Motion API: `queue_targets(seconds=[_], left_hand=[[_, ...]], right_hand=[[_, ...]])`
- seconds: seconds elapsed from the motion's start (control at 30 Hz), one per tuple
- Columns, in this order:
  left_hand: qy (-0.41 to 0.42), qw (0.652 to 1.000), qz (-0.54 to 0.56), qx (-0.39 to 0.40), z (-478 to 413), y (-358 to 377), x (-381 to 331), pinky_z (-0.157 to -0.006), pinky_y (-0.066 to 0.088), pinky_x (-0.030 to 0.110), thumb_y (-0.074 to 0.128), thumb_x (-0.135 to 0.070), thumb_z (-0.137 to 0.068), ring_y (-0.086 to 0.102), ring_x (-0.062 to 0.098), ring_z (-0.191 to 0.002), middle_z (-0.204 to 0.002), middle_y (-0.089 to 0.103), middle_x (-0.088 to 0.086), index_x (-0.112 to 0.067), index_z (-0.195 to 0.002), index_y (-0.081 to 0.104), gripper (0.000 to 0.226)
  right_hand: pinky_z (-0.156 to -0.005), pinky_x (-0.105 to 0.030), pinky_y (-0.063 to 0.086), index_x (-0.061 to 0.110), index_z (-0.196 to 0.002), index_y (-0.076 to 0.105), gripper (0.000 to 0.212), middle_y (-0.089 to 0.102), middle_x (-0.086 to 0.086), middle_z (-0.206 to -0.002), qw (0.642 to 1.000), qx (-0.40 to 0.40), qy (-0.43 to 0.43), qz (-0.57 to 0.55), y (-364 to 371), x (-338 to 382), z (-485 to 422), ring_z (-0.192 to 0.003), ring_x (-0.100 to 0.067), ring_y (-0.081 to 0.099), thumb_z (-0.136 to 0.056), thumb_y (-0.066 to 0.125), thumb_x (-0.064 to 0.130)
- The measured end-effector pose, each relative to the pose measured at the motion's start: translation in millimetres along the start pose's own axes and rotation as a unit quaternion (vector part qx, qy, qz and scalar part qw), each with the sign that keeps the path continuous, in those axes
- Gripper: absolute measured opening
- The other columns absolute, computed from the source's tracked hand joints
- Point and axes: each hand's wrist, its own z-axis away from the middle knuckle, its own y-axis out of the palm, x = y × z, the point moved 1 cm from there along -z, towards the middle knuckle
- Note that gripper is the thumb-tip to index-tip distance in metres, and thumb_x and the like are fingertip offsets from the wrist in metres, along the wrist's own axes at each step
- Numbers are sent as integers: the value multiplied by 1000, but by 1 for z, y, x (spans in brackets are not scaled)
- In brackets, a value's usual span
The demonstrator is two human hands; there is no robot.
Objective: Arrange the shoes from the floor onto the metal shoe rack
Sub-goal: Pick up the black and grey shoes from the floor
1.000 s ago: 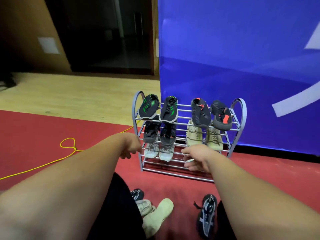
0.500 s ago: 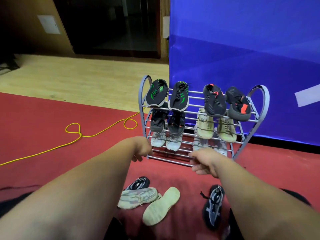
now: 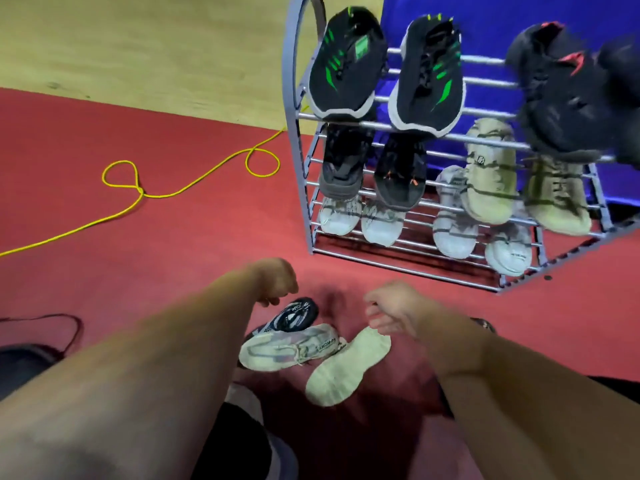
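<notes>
yellow cord (image 3: 194,181) looped on red mat (image 3: 104,244) | blue panel (image 3: 485,15) behind

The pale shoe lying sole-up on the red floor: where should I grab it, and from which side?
Probably at the heel. The sole-up shoe lies diagonally, its near-right end just under the right hand. Come down from above there and pinch across the sole's narrower edges. The pale sneaker on its side crowds its left flank, so avoid that side.

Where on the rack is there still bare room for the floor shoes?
On the metal shoe rack, bare rods show on the bottom tier's front edge and between the two pale pairs. The top tier, from the green-striped shoes rightwards, looks crowded.
</notes>
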Motion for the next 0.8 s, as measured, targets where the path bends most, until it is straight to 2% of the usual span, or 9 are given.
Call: queue_targets(seconds=[0.13,0.2,0.27,0.33,0.4,0.47,0.53,0.63,0.8], left_hand=[[-12,1000,4,23,-53,7,27,-70,58,42,55,-13,-101,71,33,-87,-114,65,15,-1,-127,60,30],[-18,999,4,38,-76,13,40,-66,56,38,56,-13,-99,66,28,-82,-118,68,20,0,-125,62,29],[-14,998,-13,61,-99,22,52,-52,49,27,54,-12,-97,62,23,-71,-108,72,19,-1,-115,68,25],[-8,998,-21,53,-116,33,58,-44,44,23,52,-10,-95,58,20,-57,-81,71,12,-9,-86,72,22],[2,999,6,46,-129,46,59,-45,47,25,50,-6,-95,56,19,-54,-65,60,1,-24,-70,59,32],[7,998,38,51,-139,61,58,-64,55,34,50,-3,-96,60,23,-71,-79,60,1,-24,-89,59,24],[5,995,69,65,-151,74,62,-83,53,35,56,-5,-95,64,26,-97,-108,66,5,-21,-113,65,26],[-2,995,53,86,-161,87,68,-96,51,33,67,-17,-91,64,26,-111,-126,67,5,-17,-123,71,32],[-10,999,13,46,-168,83,64,-75,59,35,69,-20,-85,71,27,-85,-93,76,8,-13,-97,77,16]], right_hand=[[-46,-23,48,5,-105,60,18,64,-7,-92,999,22,35,15,34,0,-56,-64,-19,58,-99,58,22],[-46,-24,49,5,-113,57,19,63,-11,-96,999,27,42,16,48,0,-78,-64,-21,58,-100,56,19],[-62,-32,55,7,-109,59,15,66,-14,-101,998,39,40,38,59,-3,-98,-77,-27,66,-100,57,19],[-81,-41,61,10,-100,62,9,70,-16,-106,997,44,44,46,67,-7,-116,-94,-34,72,-99,60,19],[-90,-46,60,7,-107,65,15,71,-16,-106,996,45,61,46,70,-13,-129,-97,-34,72,-98,59,18],[-96,-46,57,2,-122,62,28,70,-13,-110,993,60,92,47,71,-18,-136,-101,-32,71,-102,54,20],[-99,-42,53,3,-131,56,34,67,-11,-121,987,78,134,43,70,-23,-140,-113,-31,66,-105,49,24],[-90,-39,58,6,-130,58,34,69,-9,-112,989,42,132,50,63,-33,-149,-105,-28,69,-103,53,26],[-88,-40,58,6,-109,64,20,72,-11,-104,990,0,126,55,51,-33,-148,-85,-25,69,-101,57,22]])
